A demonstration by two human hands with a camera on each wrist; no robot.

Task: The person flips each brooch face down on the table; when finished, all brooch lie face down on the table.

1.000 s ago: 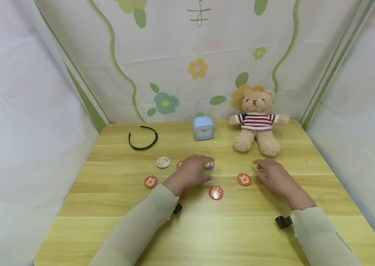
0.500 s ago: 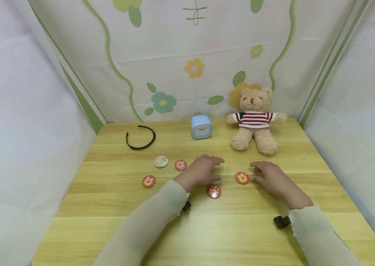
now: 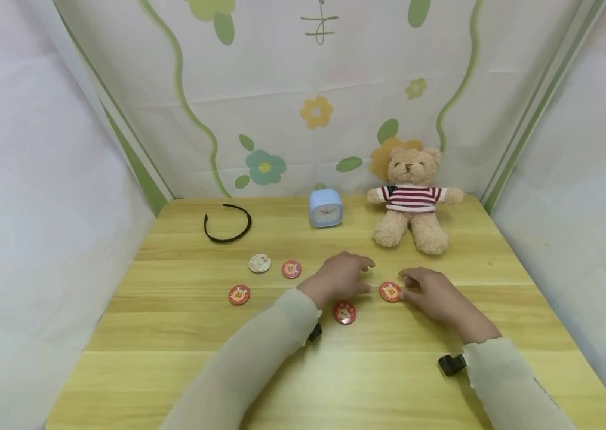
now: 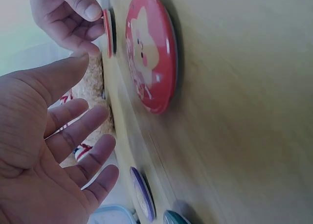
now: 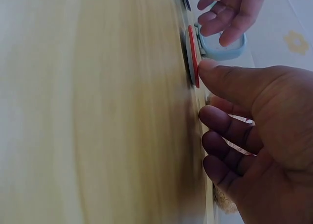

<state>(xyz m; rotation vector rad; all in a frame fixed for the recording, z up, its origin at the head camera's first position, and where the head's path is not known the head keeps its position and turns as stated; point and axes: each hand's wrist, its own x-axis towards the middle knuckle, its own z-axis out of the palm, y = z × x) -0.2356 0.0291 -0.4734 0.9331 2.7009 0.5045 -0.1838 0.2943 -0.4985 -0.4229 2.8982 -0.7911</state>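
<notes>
My right hand (image 3: 437, 295) is at the right edge of a round red button badge (image 3: 390, 292). In the right wrist view the thumb (image 5: 225, 77) meets this badge's rim (image 5: 192, 55), with the other fingers loosely bent below it. My left hand (image 3: 341, 276) hovers left of that badge with fingers spread and nothing in them. Just below the left hand lies another red badge (image 3: 344, 313) with a cartoon face. A purple-rimmed badge (image 4: 142, 192) and a dark green one (image 4: 175, 217) show in the left wrist view; the left hand hides them from the head view.
Two more red badges, one (image 3: 291, 269) nearer and one (image 3: 239, 294) farther left, lie with a whitish badge (image 3: 260, 263). Behind stand a black headband (image 3: 229, 239), a blue alarm clock (image 3: 326, 209) and a teddy bear (image 3: 412, 200). Fabric walls (image 3: 303, 71) enclose the wooden table (image 3: 367, 388).
The left hand has moved right across the table, uncovering a red badge on its left. My right hand has shifted slightly left, its thumb reaching the red badge's edge.
</notes>
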